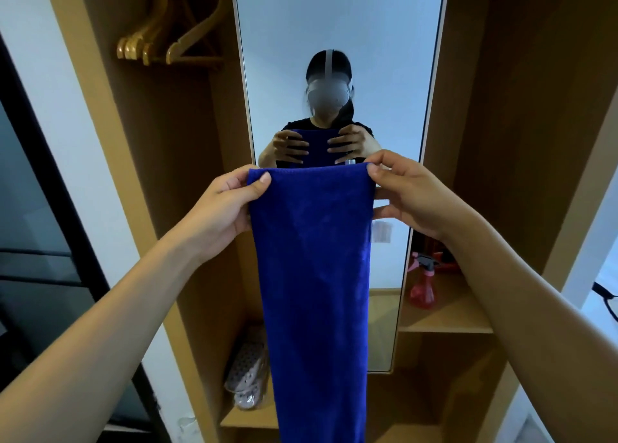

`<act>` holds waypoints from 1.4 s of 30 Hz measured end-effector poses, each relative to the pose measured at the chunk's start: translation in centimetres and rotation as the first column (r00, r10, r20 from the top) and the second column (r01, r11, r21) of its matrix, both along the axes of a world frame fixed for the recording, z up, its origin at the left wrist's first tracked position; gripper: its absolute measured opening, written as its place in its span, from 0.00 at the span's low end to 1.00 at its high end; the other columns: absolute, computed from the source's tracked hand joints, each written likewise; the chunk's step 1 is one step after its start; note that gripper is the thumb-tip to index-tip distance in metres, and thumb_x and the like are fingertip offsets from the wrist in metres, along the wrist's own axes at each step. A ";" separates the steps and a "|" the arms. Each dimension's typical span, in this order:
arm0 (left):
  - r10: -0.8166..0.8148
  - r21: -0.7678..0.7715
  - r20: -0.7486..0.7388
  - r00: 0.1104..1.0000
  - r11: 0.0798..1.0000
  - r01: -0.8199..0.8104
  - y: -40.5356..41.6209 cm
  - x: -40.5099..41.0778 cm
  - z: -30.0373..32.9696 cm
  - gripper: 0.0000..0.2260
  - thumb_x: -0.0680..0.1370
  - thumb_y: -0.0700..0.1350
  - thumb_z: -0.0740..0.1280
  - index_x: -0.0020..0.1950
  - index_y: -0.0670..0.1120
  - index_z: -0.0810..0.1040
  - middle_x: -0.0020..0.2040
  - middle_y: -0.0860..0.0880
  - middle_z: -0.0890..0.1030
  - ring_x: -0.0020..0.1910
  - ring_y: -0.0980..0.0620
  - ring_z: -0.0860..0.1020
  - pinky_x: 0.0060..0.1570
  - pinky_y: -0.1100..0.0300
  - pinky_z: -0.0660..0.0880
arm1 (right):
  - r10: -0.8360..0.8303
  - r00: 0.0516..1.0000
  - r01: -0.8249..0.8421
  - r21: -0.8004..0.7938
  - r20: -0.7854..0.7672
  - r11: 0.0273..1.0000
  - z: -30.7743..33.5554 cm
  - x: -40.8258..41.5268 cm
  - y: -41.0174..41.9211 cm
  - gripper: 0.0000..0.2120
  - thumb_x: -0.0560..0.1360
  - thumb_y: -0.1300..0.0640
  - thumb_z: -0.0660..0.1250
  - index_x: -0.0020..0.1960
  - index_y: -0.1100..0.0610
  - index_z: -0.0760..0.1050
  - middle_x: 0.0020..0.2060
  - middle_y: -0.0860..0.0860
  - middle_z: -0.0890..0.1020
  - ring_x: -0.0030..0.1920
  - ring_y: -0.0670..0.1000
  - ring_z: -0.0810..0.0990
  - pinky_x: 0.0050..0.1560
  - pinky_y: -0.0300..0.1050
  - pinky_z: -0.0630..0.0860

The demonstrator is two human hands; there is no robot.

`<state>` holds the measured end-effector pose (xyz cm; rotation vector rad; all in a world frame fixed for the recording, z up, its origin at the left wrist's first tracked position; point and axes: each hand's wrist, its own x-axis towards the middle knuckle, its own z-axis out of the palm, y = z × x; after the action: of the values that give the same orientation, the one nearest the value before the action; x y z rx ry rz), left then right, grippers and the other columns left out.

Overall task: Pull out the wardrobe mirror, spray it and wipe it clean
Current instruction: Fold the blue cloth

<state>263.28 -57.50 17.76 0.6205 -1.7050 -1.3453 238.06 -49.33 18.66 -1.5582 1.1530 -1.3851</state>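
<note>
Wood-toned wardrobe (521, 115) panels frame the scene, and between them stands the tall mirror (337, 21), pulled out edge-on between the open compartments, directly beyond both grips. In its glass a person in a dark top and a head-worn device is reflected, holding the same cloth. A long blue cloth (314, 275), folded into a narrow band, hangs straight down from the grips in front of the mirror's lower half and runs out of the bottom of the view. The left hand (227, 205) pinches the cloth's top left corner, thumb on the near face and fingers curled behind; the right hand (408, 192) pinches the top right corner the same way, so the upper edge is stretched level between the two grips. Wooden hangers (167, 38) hang well above and left of the left grip. A pink spray bottle (422, 285) with a dark trigger stands on a shelf (448, 322) below the right grip, just right of the mirror's edge. Pale perforated slippers (247, 372) lie on the wardrobe floor below the left grip, beside the hanging cloth.
</note>
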 end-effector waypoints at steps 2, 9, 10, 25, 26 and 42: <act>-0.019 0.007 0.004 1.000 1.000 0.019 0.1 -0.1 -0.1 0.06 0.82 0.46 0.60 0.51 0.49 0.76 0.47 0.52 0.81 0.46 0.54 0.80 0.45 0.55 0.78 | -0.021 1.000 0.020 0.031 0.023 0.999 0.0 0.4 -0.1 0.08 0.84 0.56 0.55 0.50 0.54 0.71 0.45 0.55 0.75 0.46 0.56 0.77 0.44 0.50 0.81; -0.004 -0.049 0.050 0.999 0.999 0.007 0.1 0.1 -0.1 0.09 0.81 0.47 0.60 0.58 0.49 0.76 0.51 0.50 0.82 0.48 0.53 0.81 0.41 0.59 0.79 | -0.096 0.995 0.096 -0.013 -0.021 0.995 0.4 0.2 0.5 0.08 0.83 0.55 0.55 0.49 0.53 0.71 0.45 0.56 0.70 0.42 0.59 0.67 0.36 0.47 0.77; -0.002 -0.044 0.035 0.999 0.999 0.003 0.1 0.0 -0.1 0.10 0.80 0.47 0.60 0.59 0.49 0.76 0.50 0.51 0.82 0.47 0.53 0.81 0.41 0.60 0.79 | -0.096 0.995 0.095 -0.025 -0.022 0.995 0.5 0.3 0.7 0.08 0.83 0.55 0.55 0.48 0.53 0.71 0.44 0.56 0.70 0.42 0.59 0.68 0.36 0.47 0.77; -0.344 0.343 -0.166 0.924 0.859 0.381 1.3 -0.5 -5.7 0.27 0.64 0.59 0.77 0.55 0.44 0.79 0.35 0.51 0.80 0.36 0.54 0.80 0.42 0.58 0.78 | 0.075 0.990 -0.068 -0.061 0.120 0.996 1.5 1.9 0.6 0.11 0.83 0.58 0.56 0.45 0.52 0.73 0.42 0.55 0.72 0.32 0.50 0.72 0.30 0.41 0.75; -0.395 0.379 -0.113 0.912 0.831 0.407 1.2 -0.4 -6.8 0.32 0.64 0.55 0.80 0.61 0.40 0.77 0.38 0.50 0.81 0.38 0.53 0.81 0.46 0.54 0.78 | 0.073 0.990 -0.066 -0.062 0.123 0.996 1.5 1.9 0.6 0.11 0.83 0.58 0.55 0.46 0.52 0.73 0.41 0.54 0.73 0.32 0.49 0.73 0.30 0.41 0.75; -0.231 0.444 -0.061 0.971 0.865 0.234 2.1 -1.2 -9.2 0.20 0.73 0.37 0.69 0.63 0.53 0.77 0.60 0.50 0.82 0.57 0.49 0.81 0.53 0.53 0.77 | -0.152 0.953 0.175 -0.066 0.261 0.982 0.8 -0.1 0.6 0.09 0.83 0.55 0.56 0.47 0.51 0.72 0.46 0.52 0.76 0.39 0.50 0.78 0.34 0.42 0.77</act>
<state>262.12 -55.44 8.59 0.6779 -1.5016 -1.9437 238.00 -48.76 19.50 -1.3184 1.0933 -1.7122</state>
